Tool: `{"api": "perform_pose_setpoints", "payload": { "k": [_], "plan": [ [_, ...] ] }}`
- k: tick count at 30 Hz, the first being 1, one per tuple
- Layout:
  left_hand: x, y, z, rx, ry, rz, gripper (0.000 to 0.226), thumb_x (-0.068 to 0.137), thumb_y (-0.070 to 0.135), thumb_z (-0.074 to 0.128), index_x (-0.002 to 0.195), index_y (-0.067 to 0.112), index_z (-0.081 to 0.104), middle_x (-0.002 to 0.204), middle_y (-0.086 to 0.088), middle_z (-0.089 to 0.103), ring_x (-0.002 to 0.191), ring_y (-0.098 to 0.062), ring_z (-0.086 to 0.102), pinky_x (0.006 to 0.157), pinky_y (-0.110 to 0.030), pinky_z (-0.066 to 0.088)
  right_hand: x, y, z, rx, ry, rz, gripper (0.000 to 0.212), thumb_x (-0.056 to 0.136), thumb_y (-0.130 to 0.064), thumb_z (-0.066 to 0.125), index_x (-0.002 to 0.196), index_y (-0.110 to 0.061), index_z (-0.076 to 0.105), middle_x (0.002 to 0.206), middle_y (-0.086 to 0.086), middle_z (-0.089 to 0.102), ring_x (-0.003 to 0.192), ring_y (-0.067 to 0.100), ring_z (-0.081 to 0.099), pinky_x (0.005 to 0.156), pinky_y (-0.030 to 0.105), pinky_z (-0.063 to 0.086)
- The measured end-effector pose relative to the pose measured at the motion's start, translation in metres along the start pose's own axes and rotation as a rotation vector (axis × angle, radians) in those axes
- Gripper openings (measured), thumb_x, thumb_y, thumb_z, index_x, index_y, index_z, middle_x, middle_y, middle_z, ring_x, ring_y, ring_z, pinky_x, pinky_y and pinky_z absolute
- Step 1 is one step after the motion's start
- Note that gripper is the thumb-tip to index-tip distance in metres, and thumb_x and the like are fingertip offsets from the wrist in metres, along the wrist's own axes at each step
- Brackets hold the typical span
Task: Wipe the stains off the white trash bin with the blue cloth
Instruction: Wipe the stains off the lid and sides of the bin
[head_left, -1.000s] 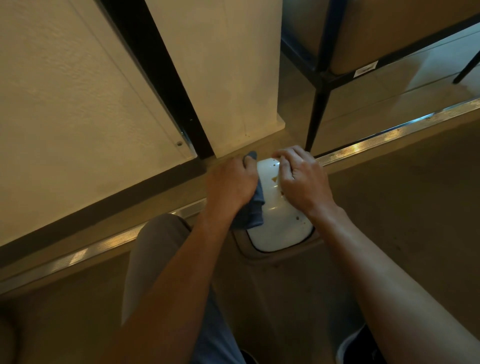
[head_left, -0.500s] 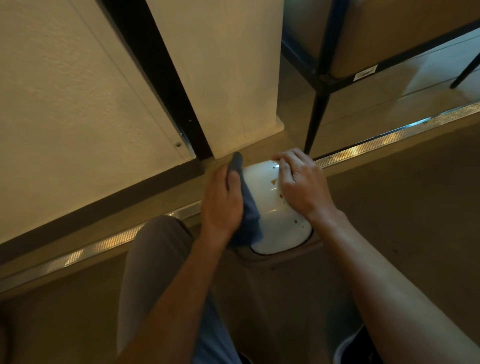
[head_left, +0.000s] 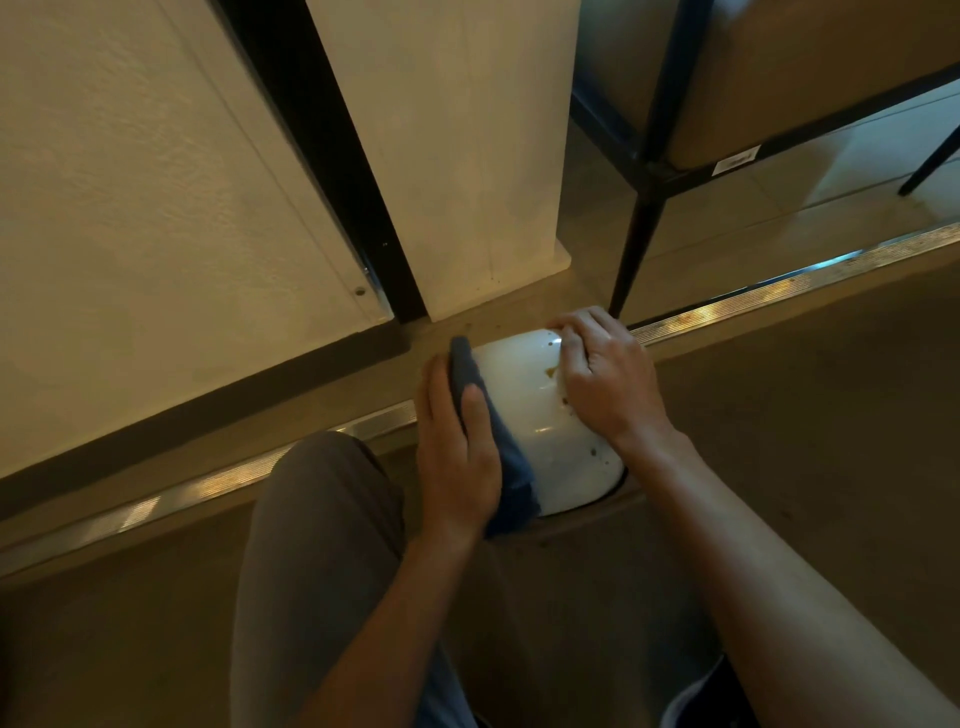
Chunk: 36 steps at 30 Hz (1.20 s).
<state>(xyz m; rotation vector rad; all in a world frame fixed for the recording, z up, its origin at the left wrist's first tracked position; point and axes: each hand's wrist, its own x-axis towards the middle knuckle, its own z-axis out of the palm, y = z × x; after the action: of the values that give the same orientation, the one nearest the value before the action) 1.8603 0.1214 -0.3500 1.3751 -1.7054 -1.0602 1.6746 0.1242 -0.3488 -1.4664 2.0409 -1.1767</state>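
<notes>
My left hand (head_left: 457, 452) presses the blue cloth (head_left: 498, 447) flat against the left flank of the white trash bin (head_left: 540, 415), thumb over the fabric, fingers wrapped round the far side of it. Cloth: soft, matte, folded, hanging past the lid's near edge. My right hand (head_left: 608, 379) rests on the lid at its 2 o'clock, fingers curled over the rim to steady it.

Lid: glossy, domed, rounded rectangle, hard plastic by its sheen.

Progress, judged: early. A brown stain (head_left: 551, 372) sits beside my right fingers, smaller specks (head_left: 594, 451) toward 4 o'clock. Left strip under the cloth: cannot tell. Most of the lid is not yet wiped.
</notes>
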Motion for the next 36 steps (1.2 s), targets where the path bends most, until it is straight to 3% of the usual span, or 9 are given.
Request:
{"api": "perform_pose_setpoints", "payload": {
  "k": [3, 7, 10, 12, 14, 16, 21, 28, 36],
  "plan": [
    [0.058, 0.015, -0.002, -0.081, -0.066, -0.166, 0.019, 0.111, 0.030, 0.037, 0.113, 0.027, 0.056, 0.107, 0.000, 0.060, 0.090, -0.006, 0.057, 0.085, -0.027, 0.040, -0.001, 0.000, -0.001, 0.021, 0.010, 0.007, 0.036, 0.104, -0.030, 0.038, 0.121, -0.019, 0.068, 0.118, -0.007, 0.062, 0.109, 0.007, 0.058, 0.095, 0.028, 0.048],
    [0.065, 0.016, -0.001, 0.002, -0.046, -0.182, 0.023, 0.112, 0.031, 0.035, 0.107, 0.021, 0.055, 0.097, 0.001, 0.057, 0.085, -0.011, 0.055, 0.081, -0.027, 0.038, 0.001, 0.000, 0.004, -0.008, 0.048, 0.033, 0.039, 0.101, -0.033, 0.036, 0.120, -0.022, 0.069, 0.118, -0.011, 0.063, 0.108, 0.001, 0.057, 0.092, 0.020, 0.044],
    [0.005, 0.006, 0.001, -0.004, 0.013, -0.036, 0.040, 0.111, 0.039, 0.033, 0.146, 0.022, 0.044, 0.136, 0.000, 0.053, 0.110, 0.002, 0.055, 0.087, -0.018, 0.043, 0.001, 0.004, 0.006, -0.015, 0.049, 0.026, 0.037, 0.101, -0.035, 0.036, 0.118, -0.025, 0.068, 0.116, -0.014, 0.062, 0.105, 0.000, 0.057, 0.086, 0.013, 0.041],
    [-0.027, 0.002, 0.002, 0.097, 0.005, 0.037, 0.056, 0.108, 0.046, 0.030, 0.161, 0.035, 0.013, 0.165, 0.015, 0.018, 0.135, 0.020, 0.028, 0.099, -0.002, 0.033, 0.001, 0.005, 0.006, -0.010, 0.046, 0.017, 0.036, 0.101, -0.035, 0.037, 0.117, -0.026, 0.068, 0.116, -0.014, 0.062, 0.105, 0.001, 0.058, 0.087, 0.015, 0.043],
    [-0.025, 0.004, 0.000, 0.141, -0.021, 0.062, 0.060, 0.107, 0.048, 0.029, 0.161, 0.038, 0.006, 0.168, 0.016, 0.006, 0.144, 0.017, 0.017, 0.108, -0.006, 0.026, 0.000, 0.004, 0.005, -0.002, 0.042, 0.008, 0.035, 0.103, -0.033, 0.038, 0.118, -0.025, 0.068, 0.116, -0.012, 0.062, 0.105, 0.002, 0.059, 0.088, 0.018, 0.045],
    [0.003, 0.009, -0.002, 0.175, -0.053, 0.062, 0.054, 0.109, 0.044, 0.030, 0.160, 0.029, 0.022, 0.166, 0.003, 0.023, 0.148, -0.008, 0.030, 0.114, -0.028, 0.032, 0.000, 0.003, 0.004, 0.002, 0.042, 0.007, 0.034, 0.103, -0.030, 0.039, 0.119, -0.023, 0.068, 0.117, -0.011, 0.062, 0.105, 0.001, 0.058, 0.089, 0.019, 0.046],
    [0.076, 0.039, 0.011, 0.524, -0.189, 0.123, 0.038, 0.109, 0.036, 0.032, 0.131, 0.020, 0.058, 0.117, -0.003, 0.062, 0.114, -0.024, 0.056, 0.093, -0.039, 0.042, 0.001, -0.002, 0.006, -0.035, 0.074, 0.019, 0.038, 0.101, -0.030, 0.037, 0.117, -0.019, 0.069, 0.117, -0.007, 0.064, 0.106, 0.006, 0.060, 0.090, 0.028, 0.050],
    [-0.007, 0.013, -0.007, 0.664, -0.210, 0.330, 0.054, 0.110, 0.043, 0.021, 0.161, 0.027, 0.022, 0.170, 0.005, 0.017, 0.159, -0.022, 0.003, 0.127, -0.050, 0.012, 0.001, 0.005, 0.007, -0.051, 0.067, 0.031, 0.037, 0.100, -0.037, 0.034, 0.114, -0.026, 0.067, 0.114, -0.013, 0.061, 0.102, 0.000, 0.058, 0.081, 0.011, 0.039],
    [0.058, 0.039, 0.010, 0.639, -0.139, 0.197, 0.043, 0.110, 0.038, 0.027, 0.135, 0.017, 0.056, 0.132, -0.006, 0.061, 0.125, -0.024, 0.052, 0.110, -0.044, 0.037, 0.000, -0.002, 0.004, -0.039, 0.050, 0.031, 0.038, 0.101, -0.033, 0.035, 0.118, -0.022, 0.067, 0.118, -0.008, 0.062, 0.105, 0.006, 0.059, 0.088, 0.025, 0.048]
  ]
}}
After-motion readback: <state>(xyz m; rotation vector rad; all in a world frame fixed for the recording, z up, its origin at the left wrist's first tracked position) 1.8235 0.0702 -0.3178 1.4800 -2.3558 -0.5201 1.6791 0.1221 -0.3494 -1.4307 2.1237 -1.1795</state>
